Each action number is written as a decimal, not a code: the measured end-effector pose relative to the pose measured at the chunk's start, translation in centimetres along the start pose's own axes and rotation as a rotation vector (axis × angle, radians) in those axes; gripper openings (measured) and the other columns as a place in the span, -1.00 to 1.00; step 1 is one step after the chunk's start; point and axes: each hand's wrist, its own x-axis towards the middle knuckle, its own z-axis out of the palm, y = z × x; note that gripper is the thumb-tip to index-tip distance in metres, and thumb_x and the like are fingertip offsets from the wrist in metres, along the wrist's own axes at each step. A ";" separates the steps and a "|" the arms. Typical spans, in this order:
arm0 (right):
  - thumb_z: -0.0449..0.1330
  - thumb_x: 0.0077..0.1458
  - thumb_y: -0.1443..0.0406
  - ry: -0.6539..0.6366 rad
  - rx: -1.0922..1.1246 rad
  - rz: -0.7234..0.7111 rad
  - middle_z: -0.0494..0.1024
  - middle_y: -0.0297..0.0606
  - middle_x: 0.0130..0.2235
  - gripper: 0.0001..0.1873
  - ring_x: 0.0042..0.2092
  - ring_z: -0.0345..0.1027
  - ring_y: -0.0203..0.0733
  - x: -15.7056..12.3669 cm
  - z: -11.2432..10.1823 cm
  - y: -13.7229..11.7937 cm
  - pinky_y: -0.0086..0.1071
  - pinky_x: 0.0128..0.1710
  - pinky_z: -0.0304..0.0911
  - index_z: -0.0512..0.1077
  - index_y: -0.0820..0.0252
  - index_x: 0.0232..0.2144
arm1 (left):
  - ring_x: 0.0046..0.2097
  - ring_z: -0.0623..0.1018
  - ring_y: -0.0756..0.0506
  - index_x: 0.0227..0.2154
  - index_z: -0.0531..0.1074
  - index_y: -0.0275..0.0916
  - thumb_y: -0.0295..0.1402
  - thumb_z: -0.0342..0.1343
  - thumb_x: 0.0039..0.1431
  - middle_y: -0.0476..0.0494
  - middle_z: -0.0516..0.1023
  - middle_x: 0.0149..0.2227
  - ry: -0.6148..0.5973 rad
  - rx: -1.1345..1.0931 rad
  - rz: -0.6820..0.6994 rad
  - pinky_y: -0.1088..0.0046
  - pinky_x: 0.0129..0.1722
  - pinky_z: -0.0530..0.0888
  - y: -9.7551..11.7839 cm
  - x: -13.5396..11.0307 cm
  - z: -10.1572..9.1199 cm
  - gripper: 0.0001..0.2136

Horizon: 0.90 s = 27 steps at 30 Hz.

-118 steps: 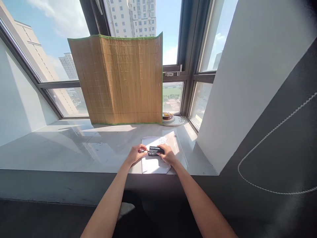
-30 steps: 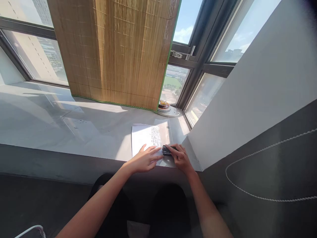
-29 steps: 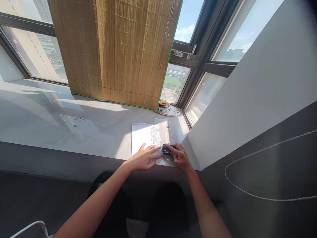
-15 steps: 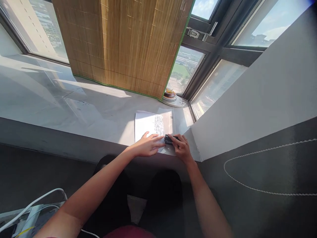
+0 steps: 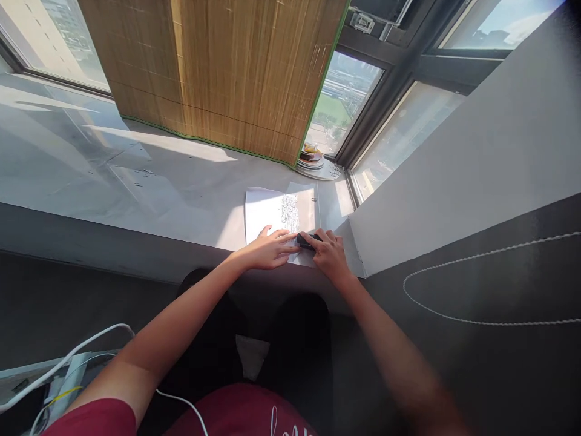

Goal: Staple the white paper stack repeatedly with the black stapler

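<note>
A white paper sheet [image 5: 263, 209] with dark handwriting along its right side lies on the window sill. My left hand [image 5: 271, 249] rests flat on its lower part, fingers spread and pointing right. A black stapler [image 5: 307, 240] sits at the sheet's right edge, close to my left fingertips. My right hand [image 5: 330, 253] is closed around it from the right, with the index finger along its top. The stapler's right part is hidden by my fingers. Whether paper lies between its jaws, I cannot tell.
A bamboo blind [image 5: 218, 79] hangs over the sill [image 5: 181, 194]. Stacked round items [image 5: 315, 163] stand in the corner by the window. A grey wall [image 5: 431, 175] rises at right, with a beaded cord [image 5: 449, 315] below. White cables [image 5: 82, 348] run at lower left.
The view has tilted down, so everything sits higher. My right hand has shifted its grip on the stapler, the index finger now lying further along the top. My left hand stays on the sheet.
</note>
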 end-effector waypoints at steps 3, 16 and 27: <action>0.08 0.28 0.52 0.069 0.061 0.023 0.60 -0.17 0.08 -0.24 0.02 0.37 0.02 -0.7 0.8 0.2 -0.18 0.03 0.28 0.47 -0.19 0.40 | 0.50 0.34 -0.42 0.40 0.48 0.04 -0.27 0.03 0.53 -0.20 0.27 0.56 -0.014 0.008 -0.006 -0.27 0.55 0.05 0.0 0.1 -0.2 -0.54; 0.18 0.28 0.21 0.442 0.354 0.403 0.64 0.07 0.06 -0.48 0.10 0.50 0.18 -1.1 4.1 1.9 0.08 0.19 0.45 0.53 0.25 0.23 | 0.53 0.31 -0.39 0.42 0.44 -0.08 -0.21 0.19 0.43 -0.28 0.28 0.55 -0.019 -0.174 -0.039 -0.18 0.54 0.17 -0.3 0.8 -0.8 -0.47; 0.22 0.27 0.14 0.633 0.435 0.597 0.58 -0.03 -0.11 -0.71 -0.09 0.48 0.10 3.0 3.1 -2.6 -0.05 -0.06 0.45 0.40 0.15 -0.05 | 0.52 0.27 -0.50 0.29 0.53 -0.24 -0.20 0.04 0.46 -0.49 0.36 0.47 0.304 0.099 -0.941 -0.34 0.51 0.14 -12.3 -7.7 -6.4 -0.54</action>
